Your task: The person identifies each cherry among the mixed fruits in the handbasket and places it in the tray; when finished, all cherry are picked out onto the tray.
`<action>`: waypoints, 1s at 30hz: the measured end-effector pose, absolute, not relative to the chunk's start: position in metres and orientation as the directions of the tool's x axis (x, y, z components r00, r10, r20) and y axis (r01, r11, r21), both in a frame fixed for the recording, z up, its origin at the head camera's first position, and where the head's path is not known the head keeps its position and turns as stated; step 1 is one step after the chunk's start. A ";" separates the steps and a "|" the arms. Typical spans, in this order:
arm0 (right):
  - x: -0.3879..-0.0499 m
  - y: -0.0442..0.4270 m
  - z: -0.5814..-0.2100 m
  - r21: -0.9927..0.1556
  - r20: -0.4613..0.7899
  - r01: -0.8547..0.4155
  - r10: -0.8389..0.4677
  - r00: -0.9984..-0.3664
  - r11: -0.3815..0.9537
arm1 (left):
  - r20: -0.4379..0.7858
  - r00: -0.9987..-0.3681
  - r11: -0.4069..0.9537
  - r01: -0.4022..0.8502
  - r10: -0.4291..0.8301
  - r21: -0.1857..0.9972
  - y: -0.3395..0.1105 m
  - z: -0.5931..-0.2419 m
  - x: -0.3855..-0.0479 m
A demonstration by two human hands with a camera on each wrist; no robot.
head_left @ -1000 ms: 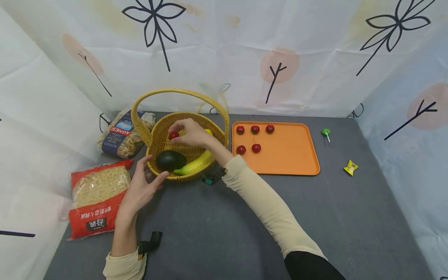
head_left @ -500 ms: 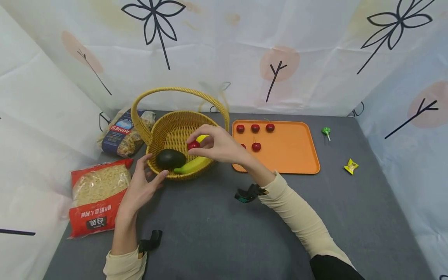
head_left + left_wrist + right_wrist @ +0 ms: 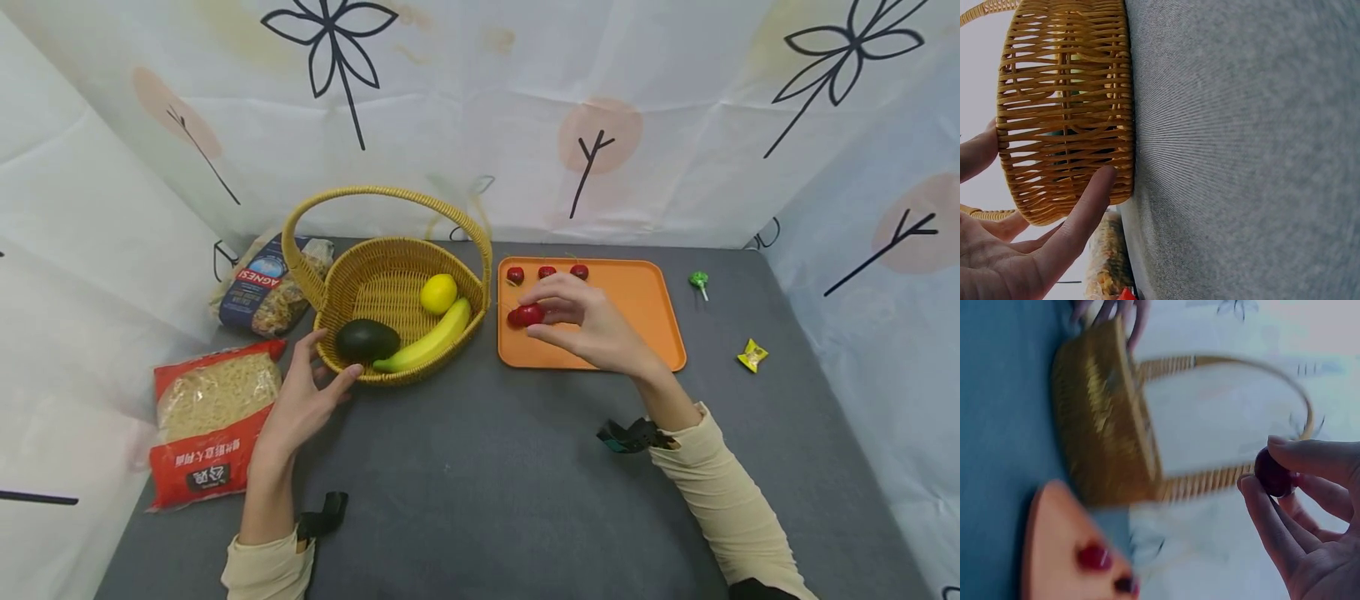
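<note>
My right hand [image 3: 596, 325] pinches a red cherry [image 3: 531, 314] between thumb and fingertips above the orange tray [image 3: 622, 333]. In the right wrist view the held cherry [image 3: 1272, 474] looks dark. Along the tray's back left lie several cherries, one of them [image 3: 515, 276] at the corner. The hand and held cherry partly cover others. A yellow wicker basket [image 3: 375, 279] holds an avocado [image 3: 367, 341], a banana [image 3: 427, 342] and a lemon [image 3: 438, 294]. My left hand [image 3: 303, 400] rests against the basket's front left side, its extended finger [image 3: 1088, 203] touching the weave.
Left of the basket lie a red pasta bag [image 3: 213, 425] and a blue-labelled pasta bag [image 3: 270, 283]. A green lollipop [image 3: 698, 280] and a yellow wrapped candy [image 3: 752, 356] lie right of the tray. The basket's tall handle [image 3: 375, 192] arches over it. Printed cloth walls [image 3: 487, 125] enclose the table.
My right hand has moved from inside the basket rightward to above the tray, still pinching the cherry. The lemon and whole banana are now uncovered. My left hand has stayed at the basket.
</note>
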State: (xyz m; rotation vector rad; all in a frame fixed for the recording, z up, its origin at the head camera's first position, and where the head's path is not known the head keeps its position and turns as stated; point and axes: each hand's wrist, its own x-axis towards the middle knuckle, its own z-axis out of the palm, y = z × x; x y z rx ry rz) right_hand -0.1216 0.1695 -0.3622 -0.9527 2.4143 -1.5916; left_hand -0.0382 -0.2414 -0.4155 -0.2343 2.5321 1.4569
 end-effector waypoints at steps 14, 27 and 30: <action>-0.167 0.239 -0.432 -0.803 0.038 -0.218 -0.317 -0.947 0.555 | -0.256 -0.966 0.598 -0.230 -0.044 0.767 -0.243 -0.411 -0.037; -0.179 0.242 -0.454 -0.769 -0.053 -0.161 -0.313 -0.948 0.618 | -0.209 -0.978 0.664 -0.146 0.016 0.734 -0.245 -0.408 -0.033; -0.179 0.242 -0.454 -0.778 -0.056 -0.159 -0.319 -0.946 0.608 | -0.193 -0.981 0.663 -0.123 0.033 0.738 -0.248 -0.404 -0.031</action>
